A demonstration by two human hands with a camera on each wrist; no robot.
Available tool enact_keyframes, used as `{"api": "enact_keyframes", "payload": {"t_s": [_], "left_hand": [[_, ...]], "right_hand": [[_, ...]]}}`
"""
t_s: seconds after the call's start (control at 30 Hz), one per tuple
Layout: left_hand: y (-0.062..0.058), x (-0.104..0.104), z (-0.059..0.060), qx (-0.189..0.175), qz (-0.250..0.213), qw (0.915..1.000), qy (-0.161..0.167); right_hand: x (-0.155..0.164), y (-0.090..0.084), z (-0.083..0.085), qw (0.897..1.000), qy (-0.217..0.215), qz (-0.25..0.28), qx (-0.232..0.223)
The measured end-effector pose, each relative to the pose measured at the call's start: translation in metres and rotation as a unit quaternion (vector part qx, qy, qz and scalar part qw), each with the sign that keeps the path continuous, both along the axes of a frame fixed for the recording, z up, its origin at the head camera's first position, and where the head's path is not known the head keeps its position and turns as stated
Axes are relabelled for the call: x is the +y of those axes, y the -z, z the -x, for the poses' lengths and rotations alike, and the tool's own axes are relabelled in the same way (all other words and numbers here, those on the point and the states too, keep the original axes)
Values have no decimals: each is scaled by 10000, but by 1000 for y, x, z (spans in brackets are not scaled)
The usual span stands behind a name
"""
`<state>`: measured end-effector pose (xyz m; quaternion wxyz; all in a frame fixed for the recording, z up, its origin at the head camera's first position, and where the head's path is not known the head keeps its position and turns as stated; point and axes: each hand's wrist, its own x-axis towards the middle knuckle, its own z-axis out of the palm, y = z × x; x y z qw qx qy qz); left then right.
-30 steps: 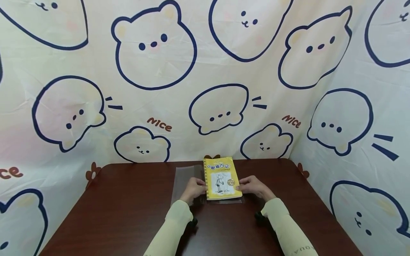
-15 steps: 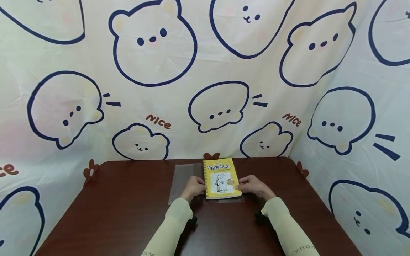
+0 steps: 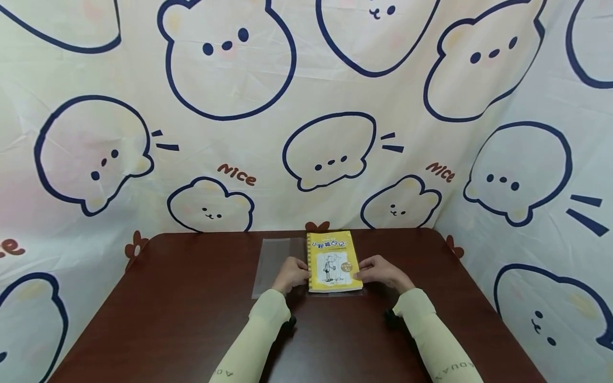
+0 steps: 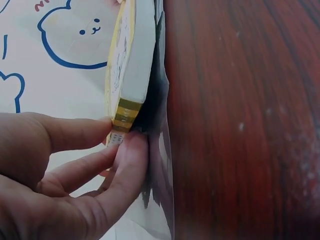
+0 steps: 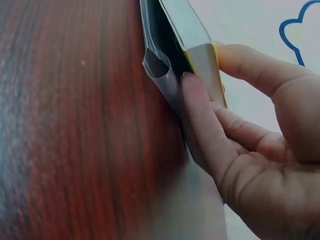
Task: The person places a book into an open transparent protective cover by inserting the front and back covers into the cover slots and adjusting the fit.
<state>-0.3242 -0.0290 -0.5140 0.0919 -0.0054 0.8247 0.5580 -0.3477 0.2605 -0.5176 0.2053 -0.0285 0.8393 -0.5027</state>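
At the counter's (image 3: 191, 319) far middle, my left grip (image 3: 290, 275) and right grip (image 3: 380, 272) each pinch a lower corner of the one yellow book (image 3: 333, 260), lying on one clear plastic cover (image 3: 272, 263). I judge the slick film could slide, skewing the book.

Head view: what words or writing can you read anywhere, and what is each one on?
"Nice" on the cream bear-print cloth backdrop, and again at.
"ce", a cut-off word at the cloth's left edge.
"AQUA", roughly, on the pale sleeve cuffs; small, unsure.
Title on the yellow spiral-bound book: Chinese characters, too small to read.
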Motion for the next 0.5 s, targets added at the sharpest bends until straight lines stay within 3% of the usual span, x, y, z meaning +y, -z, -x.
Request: {"api": "enact_keyframes", "payload": {"t_s": [0.2,0.5], "left_hand": [[2,5,-1,-131,143,9998,-89],[-5,6,-2,-191,191,9994,208]], "right_hand": [[1,-4,-4,9997,50,-174,175],[6,-10,-7,9988,269,-308,255]]}}
